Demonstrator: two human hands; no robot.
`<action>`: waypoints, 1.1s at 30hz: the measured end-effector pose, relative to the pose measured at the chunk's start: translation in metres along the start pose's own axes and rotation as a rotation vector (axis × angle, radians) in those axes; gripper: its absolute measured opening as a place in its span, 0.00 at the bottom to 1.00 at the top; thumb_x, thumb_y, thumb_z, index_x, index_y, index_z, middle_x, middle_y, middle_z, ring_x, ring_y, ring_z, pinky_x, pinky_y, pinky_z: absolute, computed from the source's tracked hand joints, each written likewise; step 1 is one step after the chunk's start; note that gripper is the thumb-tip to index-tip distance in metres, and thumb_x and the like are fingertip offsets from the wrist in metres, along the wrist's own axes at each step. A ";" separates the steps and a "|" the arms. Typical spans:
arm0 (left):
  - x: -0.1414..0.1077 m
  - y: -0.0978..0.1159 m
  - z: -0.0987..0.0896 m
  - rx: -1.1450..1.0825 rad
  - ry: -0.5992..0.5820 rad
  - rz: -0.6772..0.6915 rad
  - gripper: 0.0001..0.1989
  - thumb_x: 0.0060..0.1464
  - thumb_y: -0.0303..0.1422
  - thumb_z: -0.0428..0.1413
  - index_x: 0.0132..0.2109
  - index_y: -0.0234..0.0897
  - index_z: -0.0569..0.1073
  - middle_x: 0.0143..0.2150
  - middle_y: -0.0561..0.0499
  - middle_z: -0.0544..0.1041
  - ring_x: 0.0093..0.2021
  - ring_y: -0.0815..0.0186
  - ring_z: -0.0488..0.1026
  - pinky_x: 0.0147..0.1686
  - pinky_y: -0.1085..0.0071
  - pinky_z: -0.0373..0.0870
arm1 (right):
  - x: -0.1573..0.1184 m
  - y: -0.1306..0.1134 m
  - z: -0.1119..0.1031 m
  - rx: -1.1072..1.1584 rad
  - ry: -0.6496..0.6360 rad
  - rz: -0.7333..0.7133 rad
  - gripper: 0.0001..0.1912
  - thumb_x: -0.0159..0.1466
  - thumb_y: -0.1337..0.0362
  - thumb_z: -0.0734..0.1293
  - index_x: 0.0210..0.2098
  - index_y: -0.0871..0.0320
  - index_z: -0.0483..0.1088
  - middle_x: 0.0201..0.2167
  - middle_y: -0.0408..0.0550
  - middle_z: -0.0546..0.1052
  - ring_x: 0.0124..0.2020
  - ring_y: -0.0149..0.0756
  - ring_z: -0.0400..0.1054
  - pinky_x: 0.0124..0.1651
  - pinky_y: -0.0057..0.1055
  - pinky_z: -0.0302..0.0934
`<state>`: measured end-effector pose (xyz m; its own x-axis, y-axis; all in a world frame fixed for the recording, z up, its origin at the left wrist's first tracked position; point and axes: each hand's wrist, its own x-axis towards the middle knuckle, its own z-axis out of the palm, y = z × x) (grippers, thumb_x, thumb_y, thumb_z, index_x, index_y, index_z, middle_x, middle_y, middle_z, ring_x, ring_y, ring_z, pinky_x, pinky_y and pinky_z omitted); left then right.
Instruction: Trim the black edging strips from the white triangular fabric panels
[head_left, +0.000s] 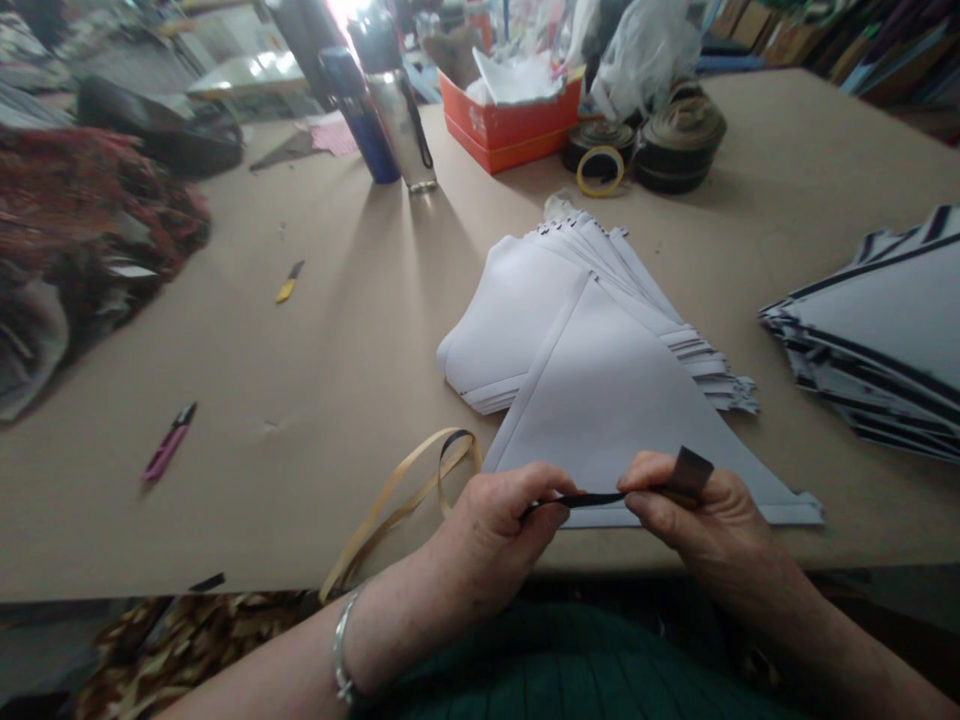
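A black strip is stretched between my two hands at the table's front edge. My left hand pinches its left part between thumb and fingers. My right hand pinches the other part, and a dark flat end sticks up over its fingers. Just beyond them lies a white triangular panel with a folded seam, on top of a fanned pile of white pieces. A yellowish and black ribbon loops on the table left of my left hand.
On the table lie pink snips and a yellow cutter. Bottles, a red box and black rolls stand behind. White pieces with black edging are at right, patterned cloth at left.
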<state>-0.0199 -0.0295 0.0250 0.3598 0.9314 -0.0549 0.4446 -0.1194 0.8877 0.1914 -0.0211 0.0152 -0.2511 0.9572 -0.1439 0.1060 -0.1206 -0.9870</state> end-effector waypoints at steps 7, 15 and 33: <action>0.001 0.002 0.000 -0.068 -0.050 -0.100 0.06 0.50 0.23 0.55 0.34 0.36 0.73 0.24 0.59 0.68 0.24 0.76 0.61 0.26 0.78 0.57 | 0.000 0.001 0.000 -0.039 -0.037 -0.017 0.04 0.60 0.62 0.68 0.30 0.54 0.74 0.24 0.41 0.70 0.27 0.29 0.61 0.30 0.25 0.56; 0.006 0.006 -0.008 -0.168 -0.256 -0.240 0.05 0.49 0.24 0.55 0.34 0.37 0.72 0.24 0.60 0.65 0.26 0.76 0.60 0.26 0.79 0.57 | -0.001 0.004 0.003 -0.064 -0.059 -0.063 0.03 0.60 0.64 0.67 0.30 0.54 0.73 0.25 0.39 0.68 0.28 0.28 0.61 0.31 0.25 0.55; 0.033 0.014 -0.003 0.051 -0.533 -0.491 0.14 0.49 0.42 0.49 0.26 0.36 0.69 0.18 0.58 0.60 0.21 0.71 0.58 0.21 0.75 0.52 | -0.023 0.011 -0.036 -0.188 0.286 -0.018 0.06 0.59 0.63 0.67 0.29 0.58 0.75 0.22 0.40 0.69 0.26 0.29 0.63 0.30 0.25 0.57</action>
<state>-0.0046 0.0006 0.0373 0.4538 0.5893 -0.6685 0.6904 0.2418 0.6818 0.2328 -0.0347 0.0107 0.0225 0.9970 -0.0743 0.2859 -0.0777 -0.9551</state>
